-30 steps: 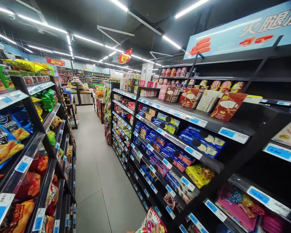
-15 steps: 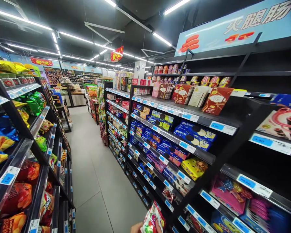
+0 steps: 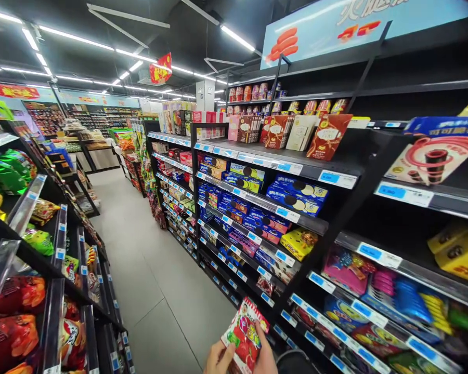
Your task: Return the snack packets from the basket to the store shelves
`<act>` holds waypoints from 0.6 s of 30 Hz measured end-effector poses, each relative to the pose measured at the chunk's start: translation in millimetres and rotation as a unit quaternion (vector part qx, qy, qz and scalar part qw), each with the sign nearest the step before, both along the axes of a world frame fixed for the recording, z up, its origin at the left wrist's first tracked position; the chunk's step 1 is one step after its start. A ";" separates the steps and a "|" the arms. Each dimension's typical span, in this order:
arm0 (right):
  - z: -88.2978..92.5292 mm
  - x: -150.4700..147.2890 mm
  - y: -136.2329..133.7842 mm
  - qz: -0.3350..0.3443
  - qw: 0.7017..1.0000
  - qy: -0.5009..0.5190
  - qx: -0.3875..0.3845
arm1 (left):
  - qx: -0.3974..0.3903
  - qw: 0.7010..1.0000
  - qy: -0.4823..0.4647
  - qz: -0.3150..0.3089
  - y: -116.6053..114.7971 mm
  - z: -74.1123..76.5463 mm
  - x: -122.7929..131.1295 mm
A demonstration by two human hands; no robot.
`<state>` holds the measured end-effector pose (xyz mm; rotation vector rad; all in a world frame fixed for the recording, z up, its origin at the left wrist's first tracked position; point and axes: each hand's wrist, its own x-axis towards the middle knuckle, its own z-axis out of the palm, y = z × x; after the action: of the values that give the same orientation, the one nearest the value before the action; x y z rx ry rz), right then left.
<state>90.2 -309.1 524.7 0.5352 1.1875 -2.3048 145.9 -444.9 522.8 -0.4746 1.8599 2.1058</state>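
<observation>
A small red and white snack packet [image 3: 245,335] with strawberry-like fruit printed on it is held upright at the bottom of the view. My left hand [image 3: 218,358] grips its lower left side, thumb on the front. On the right edge, my right hand [image 3: 264,353] holds it with the thumb lying along the front. Both hands are closed on the packet, and their other fingers are mostly hidden behind it. The shelf rack [image 3: 275,298] on the right stands beyond the packet.
Boxed biscuits [image 3: 296,195] and chocolate boxes [image 3: 329,137] fill the right rack. Bagged snacks [image 3: 13,332] line shelves on the left. A grey tiled aisle [image 3: 140,270] runs between them towards distant displays. A dark rounded object [image 3: 296,362] sits beside my right hand.
The view has turned to the right, so the racks appear shifted left. The packet and both hands have come up higher into view.
</observation>
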 end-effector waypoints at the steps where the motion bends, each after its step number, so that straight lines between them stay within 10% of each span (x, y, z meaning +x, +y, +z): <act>1: 1.7 4.2 -1.2 -0.017 0.999 -0.017 -0.027 | -0.009 1.000 0.030 0.002 0.3 -8.2 -6.0; 7: 19.5 14.9 -5.3 -0.096 0.978 -0.081 -0.164 | 0.033 0.995 0.093 -0.028 -1.7 -24.0 -0.8; 18: 48.1 8.3 4.7 -0.033 0.966 -0.096 -0.240 | 0.018 0.989 0.061 -0.133 -18.4 23.5 9.6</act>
<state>98.5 -304.4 572.7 0.5999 0.4994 -2.4159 155.5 -463.3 546.4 -0.0838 1.8295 2.0237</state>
